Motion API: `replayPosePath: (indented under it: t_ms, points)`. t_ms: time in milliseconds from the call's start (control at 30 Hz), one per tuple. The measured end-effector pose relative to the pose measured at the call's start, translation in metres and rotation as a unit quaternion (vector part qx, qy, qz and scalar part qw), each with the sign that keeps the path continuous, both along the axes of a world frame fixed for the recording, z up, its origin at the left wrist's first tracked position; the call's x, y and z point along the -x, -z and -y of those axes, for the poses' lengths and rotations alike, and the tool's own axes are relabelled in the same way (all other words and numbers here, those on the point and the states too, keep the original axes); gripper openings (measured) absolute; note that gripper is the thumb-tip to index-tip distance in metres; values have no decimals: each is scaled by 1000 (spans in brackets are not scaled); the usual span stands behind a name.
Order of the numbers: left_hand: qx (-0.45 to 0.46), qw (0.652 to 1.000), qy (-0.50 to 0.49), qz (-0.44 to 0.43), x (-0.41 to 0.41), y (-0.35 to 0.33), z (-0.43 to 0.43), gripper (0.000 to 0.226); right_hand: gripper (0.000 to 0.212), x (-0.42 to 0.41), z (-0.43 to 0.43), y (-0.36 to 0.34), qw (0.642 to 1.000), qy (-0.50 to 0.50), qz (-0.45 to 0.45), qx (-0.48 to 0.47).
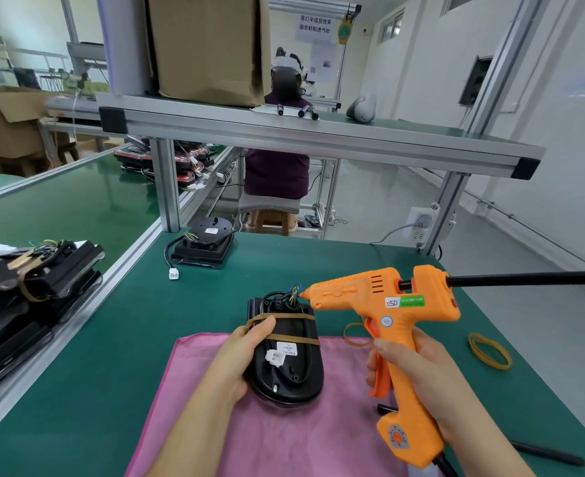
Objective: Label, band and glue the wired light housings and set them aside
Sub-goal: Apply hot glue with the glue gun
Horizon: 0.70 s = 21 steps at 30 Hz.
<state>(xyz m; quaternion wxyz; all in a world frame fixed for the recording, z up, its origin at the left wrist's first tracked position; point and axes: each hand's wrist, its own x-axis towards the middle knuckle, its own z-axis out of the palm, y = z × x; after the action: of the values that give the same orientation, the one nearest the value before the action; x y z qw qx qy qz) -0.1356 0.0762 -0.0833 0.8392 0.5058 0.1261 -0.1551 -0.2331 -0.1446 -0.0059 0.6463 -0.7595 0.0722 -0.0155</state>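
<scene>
On our worktop (pixel 112 346), a cloth (pixel 284 442) lies nearest us with a light housing (pixel 291 373) on it. Our left hand (pixel 246 352) holds the housing at its 9 o'clock side. Our right hand (pixel 418 366), at 3 o'clock, holds a glue gun (pixel 380 301), its nozzle at the housing's 12 o'clock end. A second housing (pixel 203 244) sits behind at 11 o'clock, stacked housings (pixel 36 280) at 9 o'clock, and rubber bands (pixel 487 360) at 3 o'clock.

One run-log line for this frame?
step: gluing | left hand: holds banded housing on pink cloth | right hand: grips glue gun, nozzle by wires
</scene>
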Motion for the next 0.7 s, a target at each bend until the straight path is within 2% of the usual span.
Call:
replayPosePath:
  t_ms: [333,467,600,700]
  points:
    - [-2,1000,-2,-3,0,1,0,35,15,6,-8,2,1000,-8,-7,-11]
    - [-8,1000,3,2,1,0,1,34,8,3,-11,2,1000,-7,0,-8]
    - [-7,1000,-5,-5,0,-1,0,38,17,5,-10,0,1000,-9,-11,-16]
    - [-8,1000,-8,-9,0,0,-1,42,14,10,-6,1,999,-4,-33,-35]
